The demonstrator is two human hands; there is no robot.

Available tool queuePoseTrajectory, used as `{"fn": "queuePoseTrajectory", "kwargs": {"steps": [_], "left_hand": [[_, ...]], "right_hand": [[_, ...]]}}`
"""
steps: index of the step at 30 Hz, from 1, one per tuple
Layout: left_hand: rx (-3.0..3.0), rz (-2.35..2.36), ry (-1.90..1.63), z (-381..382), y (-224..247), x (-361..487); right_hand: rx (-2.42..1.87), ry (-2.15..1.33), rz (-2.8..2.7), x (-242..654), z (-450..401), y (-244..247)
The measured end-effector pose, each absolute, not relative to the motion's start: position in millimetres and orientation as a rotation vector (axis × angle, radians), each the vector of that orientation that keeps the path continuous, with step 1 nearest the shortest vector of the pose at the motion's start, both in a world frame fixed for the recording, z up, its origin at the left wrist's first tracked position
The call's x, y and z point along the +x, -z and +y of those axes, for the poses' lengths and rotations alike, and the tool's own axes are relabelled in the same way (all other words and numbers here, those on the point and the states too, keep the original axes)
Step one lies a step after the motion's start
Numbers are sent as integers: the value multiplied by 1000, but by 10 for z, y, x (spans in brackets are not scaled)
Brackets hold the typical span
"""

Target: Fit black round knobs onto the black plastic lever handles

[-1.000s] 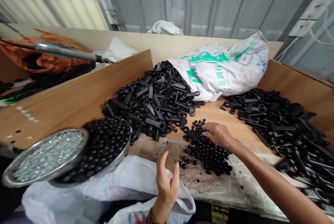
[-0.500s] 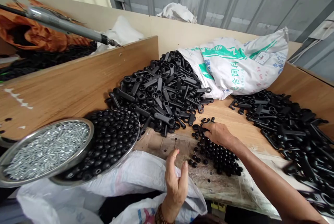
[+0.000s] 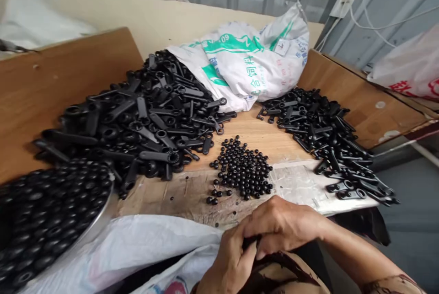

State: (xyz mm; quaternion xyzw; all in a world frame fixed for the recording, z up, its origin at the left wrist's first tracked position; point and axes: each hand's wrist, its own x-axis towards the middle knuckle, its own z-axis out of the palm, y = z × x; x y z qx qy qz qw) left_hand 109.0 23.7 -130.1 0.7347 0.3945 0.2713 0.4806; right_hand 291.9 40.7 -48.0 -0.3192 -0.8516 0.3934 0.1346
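My left hand [image 3: 230, 257] and my right hand [image 3: 283, 223] meet at the near edge of the bench, close to my body. Both are closed around a black plastic part [image 3: 251, 241], mostly hidden by the fingers, so its full shape does not show. Just beyond them lies a loose cluster of small black balls with holes [image 3: 245, 170]. A heap of black crank handles [image 3: 161, 118] rises behind to the left. More black handles [image 3: 308, 120] are spread on the right, some reaching the bench's front edge.
Round black knobs [image 3: 58, 207] fill a metal bowl at the lower left. A white printed sack [image 3: 254, 70] lies at the back between the handle heaps. Wooden boards [image 3: 78, 74] wall the left side and the right. White sack cloth [image 3: 151, 234] hangs along the front.
My right hand has come back from the small balls to my left hand, and both now close on a black part. The view has turned right; the bowl of metal pins is out of sight.
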Motion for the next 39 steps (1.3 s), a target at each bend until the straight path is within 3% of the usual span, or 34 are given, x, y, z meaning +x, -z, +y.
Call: {"fn": "queuePoseTrajectory", "kwargs": {"steps": [2, 6, 9, 20, 28, 39], "left_hand": [[1675, 957, -599, 255, 1321, 1158], [1463, 971, -606, 296, 1333, 1238], [1346, 1000, -642, 280, 1314, 1337], [1314, 1036, -612, 318, 1331, 1651], [1775, 1141, -693, 404, 1102, 2012], [2060, 1198, -685, 351, 1116, 2260]], "right_hand": [[-1134, -1080, -2231, 3237, 472, 636], [-1812, -601, -1897, 3858, 704, 1031], [-1952, -535, -1956, 4046, 817, 1242], [-1775, -711, -1875, 4030, 862, 1323], [-982, -1418, -792, 3770, 244, 1189], [-727, -1439, -476, 3557, -96, 1264]]}}
